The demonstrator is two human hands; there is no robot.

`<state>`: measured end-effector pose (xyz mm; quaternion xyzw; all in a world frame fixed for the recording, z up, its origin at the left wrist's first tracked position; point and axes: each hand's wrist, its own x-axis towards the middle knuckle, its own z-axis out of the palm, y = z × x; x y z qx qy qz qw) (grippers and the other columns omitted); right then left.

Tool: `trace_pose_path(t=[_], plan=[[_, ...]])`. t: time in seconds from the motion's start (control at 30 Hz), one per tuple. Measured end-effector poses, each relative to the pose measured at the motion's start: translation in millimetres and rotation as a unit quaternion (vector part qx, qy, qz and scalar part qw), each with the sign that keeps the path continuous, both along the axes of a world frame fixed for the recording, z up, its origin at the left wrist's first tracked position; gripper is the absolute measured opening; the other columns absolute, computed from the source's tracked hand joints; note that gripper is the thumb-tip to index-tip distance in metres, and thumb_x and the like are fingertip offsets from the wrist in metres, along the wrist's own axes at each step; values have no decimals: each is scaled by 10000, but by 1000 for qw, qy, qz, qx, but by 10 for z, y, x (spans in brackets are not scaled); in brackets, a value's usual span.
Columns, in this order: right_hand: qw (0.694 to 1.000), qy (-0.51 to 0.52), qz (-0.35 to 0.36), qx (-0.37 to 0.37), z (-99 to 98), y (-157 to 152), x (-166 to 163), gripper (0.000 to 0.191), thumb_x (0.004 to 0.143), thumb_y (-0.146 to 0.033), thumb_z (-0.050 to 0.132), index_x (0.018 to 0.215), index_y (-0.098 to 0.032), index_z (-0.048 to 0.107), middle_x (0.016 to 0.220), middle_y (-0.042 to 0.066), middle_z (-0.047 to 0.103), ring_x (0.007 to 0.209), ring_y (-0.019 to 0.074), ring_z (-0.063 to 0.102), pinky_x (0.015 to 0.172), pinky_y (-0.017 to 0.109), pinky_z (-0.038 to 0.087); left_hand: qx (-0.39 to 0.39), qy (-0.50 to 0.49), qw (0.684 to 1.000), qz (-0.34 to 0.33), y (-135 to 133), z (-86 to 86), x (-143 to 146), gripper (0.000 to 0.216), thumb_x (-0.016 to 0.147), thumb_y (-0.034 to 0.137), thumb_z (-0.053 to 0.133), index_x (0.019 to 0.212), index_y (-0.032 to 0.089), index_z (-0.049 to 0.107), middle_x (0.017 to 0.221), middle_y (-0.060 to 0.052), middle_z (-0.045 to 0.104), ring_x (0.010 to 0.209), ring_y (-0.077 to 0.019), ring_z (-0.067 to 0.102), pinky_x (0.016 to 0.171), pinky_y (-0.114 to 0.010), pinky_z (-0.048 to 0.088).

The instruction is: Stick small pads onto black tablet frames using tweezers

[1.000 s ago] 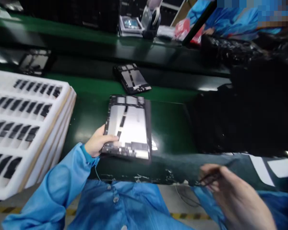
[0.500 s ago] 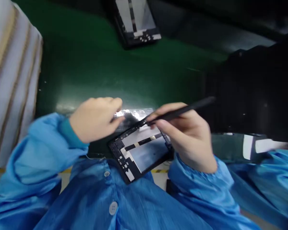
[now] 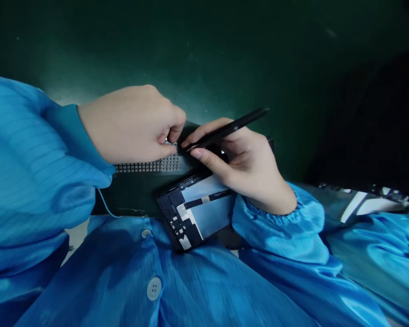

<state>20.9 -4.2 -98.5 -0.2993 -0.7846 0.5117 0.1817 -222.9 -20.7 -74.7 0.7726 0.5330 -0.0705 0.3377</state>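
Observation:
My left hand (image 3: 132,125) has its thumb and fingers pinched at the right end of a clear sheet of small grey squares (image 3: 170,163); the hand covers much of the sheet. Slim black tweezers (image 3: 230,130) are gripped in my right hand (image 3: 245,159), their tips beside my left fingertips. Below the right hand, an opened tablet (image 3: 211,220) lies slanted against the front of my blue coat. Its inside faces up, with a silvery panel, a dark ribbon strip and small white parts. My right hand hides its upper right corner.
The dark green table (image 3: 191,59) spreads out ahead. A large black shape (image 3: 371,122) takes up the right side. At the lower right, a blue sleeve (image 3: 385,245) lies near a white strip (image 3: 354,204) and small shiny parts.
My left hand has come right and closed at the sheet's end. The tweezers have moved from over the tablet's upper edge to beside my left fingertips. The view has tilted; the far tablet is out of sight.

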Motion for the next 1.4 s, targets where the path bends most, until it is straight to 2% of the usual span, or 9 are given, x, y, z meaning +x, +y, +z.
trace_pose_path(t=[0.13,0.23,0.33,0.47,0.7,0.9,1.07,1.23,1.4], plan=[[998,-27,25,44,41,84,-39,93,1056,-294,760,1140,-258,775,1077,34,839,961,217,813,816,347,684,20,1,1000,-12,6,-23,18,178,964,300,679,931,152,772,658,64,604,778,-142,687,1089,-387,581],[1000,-14,5,-14,90,0,-5,95,1044,-321,790,1125,-276,770,1063,22,837,961,220,828,830,361,714,36,0,999,-14,2,-48,21,231,939,341,654,902,148,775,655,67,591,871,-160,734,1113,-384,575],[990,46,-125,-55,116,-357,91,160,1050,-284,787,1206,-283,756,1063,16,822,957,202,836,862,361,731,33,-17,999,-2,-1,-72,-9,235,911,347,650,923,161,793,660,70,603,865,-163,735,1114,-411,570],[953,95,-288,18,30,-937,177,269,1019,-154,770,1265,-262,756,1049,39,803,940,202,824,880,388,720,33,-42,999,6,8,-88,-52,294,868,426,654,908,168,790,673,57,615,842,-177,733,1099,-445,575],[964,133,-224,46,-138,-1053,110,371,951,14,722,1248,-208,732,1081,65,823,1021,214,828,922,423,702,49,-37,998,9,13,-111,-47,393,807,513,567,925,210,788,707,52,595,848,-207,732,1065,-504,569],[974,87,-197,65,-53,-1067,129,361,945,4,747,1246,-195,734,1094,83,822,1026,228,826,901,430,703,65,-57,996,13,-6,-202,-91,313,768,554,561,825,299,733,660,17,588,748,-214,626,987,-502,549],[984,38,-170,43,102,-717,126,253,991,-136,808,1209,-257,765,1148,60,855,1061,233,845,967,423,716,72,-59,996,7,3,-159,-79,267,797,472,574,844,267,738,656,14,618,711,-176,567,926,-452,501],[996,-16,-82,10,54,-262,8,153,1059,-403,768,1159,-290,743,1163,58,850,1117,272,831,1047,486,722,33,-52,998,25,23,-78,-19,155,806,375,656,812,231,712,691,5,628,902,-246,704,1107,-443,489],[997,-24,-75,6,2,-235,-26,208,1059,-467,753,1159,-287,732,1161,73,843,1123,289,825,1053,503,724,27,-46,998,34,18,-77,-30,121,834,317,717,874,216,770,689,7,629,974,-277,734,1128,-491,493]])
